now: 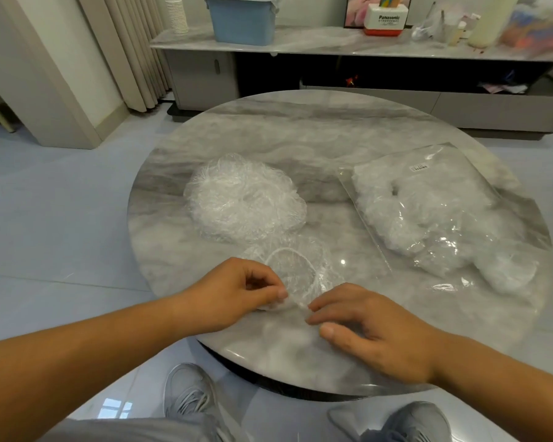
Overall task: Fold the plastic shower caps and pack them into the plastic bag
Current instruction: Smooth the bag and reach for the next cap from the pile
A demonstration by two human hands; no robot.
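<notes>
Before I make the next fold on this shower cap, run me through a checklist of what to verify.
1. Pinch by the left hand on the shower cap near edge: ok.
2. Grip by the right hand: not ok, its fingertips only touch the edge, thumb apart.
3. Shower cap separate from the pile of loose caps: cannot tell, the clear film blurs together.
4. The plastic bag on the table, on your right, caps already inside: ok.
5. Bag mouth open: cannot tell.
</notes>
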